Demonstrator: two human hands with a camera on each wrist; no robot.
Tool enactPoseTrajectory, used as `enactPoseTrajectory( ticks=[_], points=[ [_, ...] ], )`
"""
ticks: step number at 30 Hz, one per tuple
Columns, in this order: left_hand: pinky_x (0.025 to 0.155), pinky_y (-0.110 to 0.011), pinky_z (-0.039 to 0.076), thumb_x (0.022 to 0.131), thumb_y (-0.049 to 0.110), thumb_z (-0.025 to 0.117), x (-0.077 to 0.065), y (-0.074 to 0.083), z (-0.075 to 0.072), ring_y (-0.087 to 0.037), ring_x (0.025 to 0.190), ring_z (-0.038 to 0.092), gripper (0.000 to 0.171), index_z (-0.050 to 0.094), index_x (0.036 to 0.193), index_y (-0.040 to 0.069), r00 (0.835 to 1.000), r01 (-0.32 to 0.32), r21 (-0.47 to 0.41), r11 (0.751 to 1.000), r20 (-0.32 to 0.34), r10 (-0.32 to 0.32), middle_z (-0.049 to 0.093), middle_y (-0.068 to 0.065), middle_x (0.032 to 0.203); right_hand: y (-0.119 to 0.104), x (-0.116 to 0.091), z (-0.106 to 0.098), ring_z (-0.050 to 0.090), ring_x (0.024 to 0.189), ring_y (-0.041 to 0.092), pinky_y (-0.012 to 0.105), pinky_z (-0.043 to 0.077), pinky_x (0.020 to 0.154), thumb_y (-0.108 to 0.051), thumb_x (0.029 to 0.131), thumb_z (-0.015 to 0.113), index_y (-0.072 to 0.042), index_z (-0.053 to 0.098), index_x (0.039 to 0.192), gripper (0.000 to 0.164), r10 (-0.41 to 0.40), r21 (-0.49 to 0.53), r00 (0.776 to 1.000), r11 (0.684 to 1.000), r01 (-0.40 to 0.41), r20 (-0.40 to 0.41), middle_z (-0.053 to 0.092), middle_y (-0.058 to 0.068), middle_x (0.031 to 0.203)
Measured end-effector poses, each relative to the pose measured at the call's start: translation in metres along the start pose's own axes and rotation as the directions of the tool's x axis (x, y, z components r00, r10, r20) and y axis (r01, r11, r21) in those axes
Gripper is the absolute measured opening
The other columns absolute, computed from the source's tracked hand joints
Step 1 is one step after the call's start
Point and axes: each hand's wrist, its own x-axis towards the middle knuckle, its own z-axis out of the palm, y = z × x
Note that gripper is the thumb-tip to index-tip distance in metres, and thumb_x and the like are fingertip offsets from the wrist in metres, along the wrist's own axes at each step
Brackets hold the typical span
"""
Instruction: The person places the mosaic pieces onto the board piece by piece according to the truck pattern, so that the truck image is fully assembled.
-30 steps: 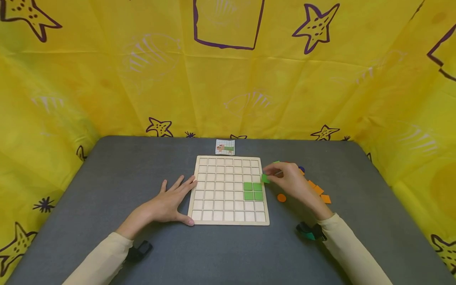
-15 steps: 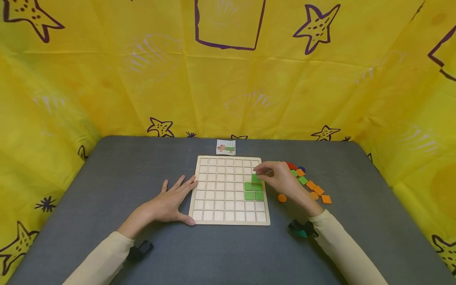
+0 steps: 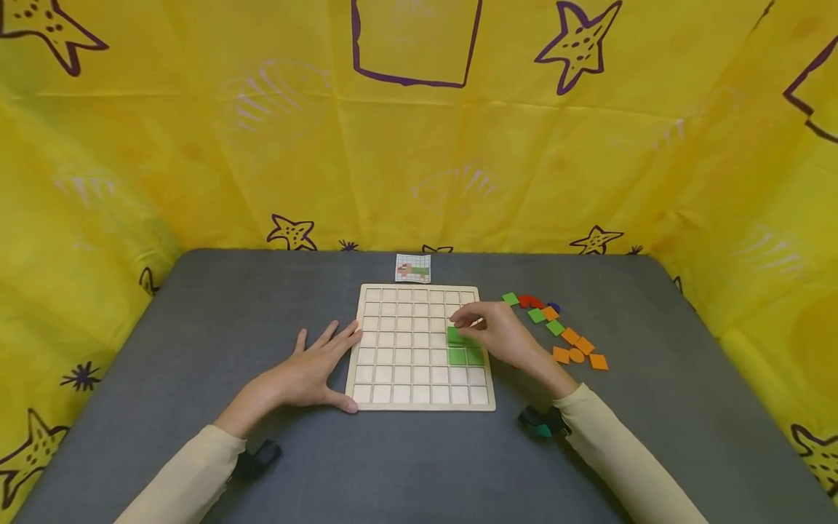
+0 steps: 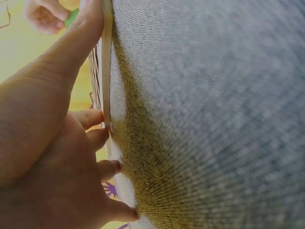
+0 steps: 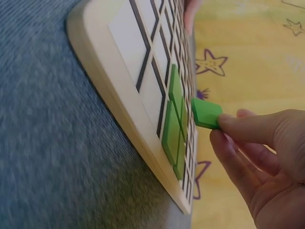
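A wooden board [image 3: 393, 408] with a grid of square recesses lies on the grey table. My left hand [image 3: 313, 373] rests along its left edge, fingers spread and straight, thumb at the near left corner. Between the thumb and fingers of my right hand [image 3: 503, 331] is a small green square tile [image 5: 206, 113], pinched by its edge. The right wrist view shows this tile tilted and raised off the board. Below it, several green tiles [image 3: 457, 357] sit in recesses near the board's right side; my right hand partly covers them in the head view.
Right of the board lie loose pieces: green squares [image 3: 555, 327], red pieces [image 3: 530, 300], a blue piece [image 3: 553, 307], orange squares [image 3: 585, 345] and an orange circle [image 3: 576, 355]. Behind the board stands a small picture card [image 3: 413, 268]. A yellow patterned cloth [image 3: 419, 145] surrounds the table.
My right hand has carried the green tile leftward from the board's right edge to over the placed green tiles. My left hand has stayed at the board's left edge.
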Motion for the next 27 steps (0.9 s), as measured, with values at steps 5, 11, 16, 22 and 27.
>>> enactPoseTrajectory(
  ticks=[5, 11, 16, 22, 27],
  points=[
    [0.102, -0.078, -0.001, 0.070, 0.059, 0.080, -0.002, 0.000, 0.000, -0.046, 0.147, 0.006, 0.116, 0.022, 0.156, 0.006, 1.000, -0.010, 0.002, 1.000, -0.009, 0.010, 0.012, -0.013, 0.164, -0.001, 0.005, 0.006, 0.066, 0.084, 0.012, 0.030, 0.057, 0.075, -0.003, 0.086, 0.073, -0.006, 0.074, 0.101, 0.015, -0.021, 0.000, 0.999, 1.000, 0.021, 0.025, 0.072, 0.000, 0.093],
    [0.102, -0.078, 0.000, 0.069, 0.059, 0.080, -0.002, -0.001, 0.000, -0.046, 0.147, 0.007, 0.116, 0.023, 0.155, 0.006, 1.000, -0.014, 0.004, 1.000, -0.013, 0.014, 0.012, -0.012, 0.164, -0.002, 0.008, 0.010, 0.066, 0.084, 0.013, 0.029, 0.057, 0.075, -0.002, 0.086, 0.073, -0.005, 0.074, 0.101, 0.015, -0.041, 0.011, 0.999, 0.999, 0.041, 0.025, 0.073, 0.002, 0.095],
    [0.102, -0.077, 0.000, 0.068, 0.062, 0.079, 0.000, -0.002, 0.001, -0.045, 0.147, 0.007, 0.118, 0.022, 0.156, 0.007, 1.000, -0.008, 0.020, 1.000, -0.006, 0.008, 0.012, -0.010, 0.164, -0.003, 0.010, 0.014, 0.066, 0.084, 0.012, 0.028, 0.056, 0.074, -0.002, 0.086, 0.073, -0.005, 0.074, 0.101, 0.015, -0.047, 0.014, 0.999, 0.999, 0.046, 0.027, 0.073, 0.002, 0.094],
    [0.103, -0.077, -0.001, 0.068, 0.062, 0.079, 0.000, -0.001, 0.001, -0.045, 0.147, 0.006, 0.117, 0.023, 0.156, 0.007, 1.000, -0.004, 0.018, 1.000, -0.008, 0.004, 0.012, -0.010, 0.164, -0.006, 0.013, 0.019, 0.065, 0.084, 0.013, 0.028, 0.056, 0.074, -0.001, 0.087, 0.073, -0.005, 0.074, 0.102, 0.016, -0.060, -0.001, 0.998, 0.998, 0.060, 0.035, 0.072, 0.003, 0.095],
    [0.103, -0.077, -0.001, 0.068, 0.061, 0.079, 0.000, -0.001, 0.001, -0.045, 0.147, 0.006, 0.117, 0.023, 0.156, 0.007, 1.000, -0.001, 0.014, 1.000, -0.009, 0.001, 0.012, -0.010, 0.164, -0.006, 0.014, 0.022, 0.064, 0.083, 0.012, 0.026, 0.055, 0.073, -0.001, 0.087, 0.072, -0.005, 0.074, 0.101, 0.015, -0.068, -0.027, 0.996, 0.997, 0.070, 0.061, 0.072, 0.002, 0.093]
  ],
)
